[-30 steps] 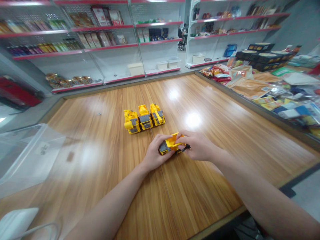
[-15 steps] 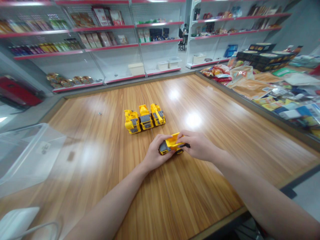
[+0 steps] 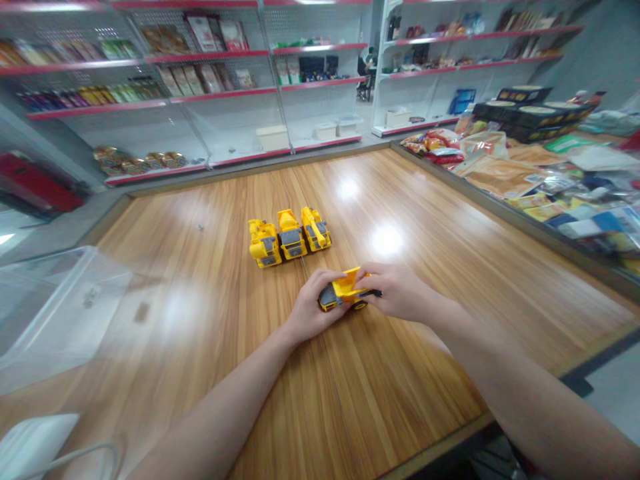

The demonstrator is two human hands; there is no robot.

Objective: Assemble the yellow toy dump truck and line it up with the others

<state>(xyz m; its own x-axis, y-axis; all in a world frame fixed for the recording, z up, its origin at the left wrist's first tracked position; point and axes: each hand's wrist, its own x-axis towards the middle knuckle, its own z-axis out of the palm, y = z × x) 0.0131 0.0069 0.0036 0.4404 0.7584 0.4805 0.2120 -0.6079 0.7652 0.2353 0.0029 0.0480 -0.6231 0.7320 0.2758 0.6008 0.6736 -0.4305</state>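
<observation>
Between my two hands is a yellow toy dump truck (image 3: 345, 288) with a grey cab front facing left and a black wheel showing. My left hand (image 3: 311, 308) is closed around the cab end, thumb below and fingers above. The fingers of my right hand (image 3: 393, 290) pinch the rear of its yellow bed, partly hiding that end. Just beyond stand three more yellow toy trucks side by side: one on the left (image 3: 265, 243), one in the middle (image 3: 291, 235) and one with a long arm on the right (image 3: 316, 230).
A clear plastic bin (image 3: 55, 313) stands on the wooden table (image 3: 200, 373) at left, with a white device and cable (image 3: 37, 440) nearer me. Packaged goods (image 3: 505, 173) crowd the right side. Shelves (image 3: 235, 143) line the back.
Almost nothing differs. The toy dump truck and my right hand have shifted very slightly, and both hands keep their hold.
</observation>
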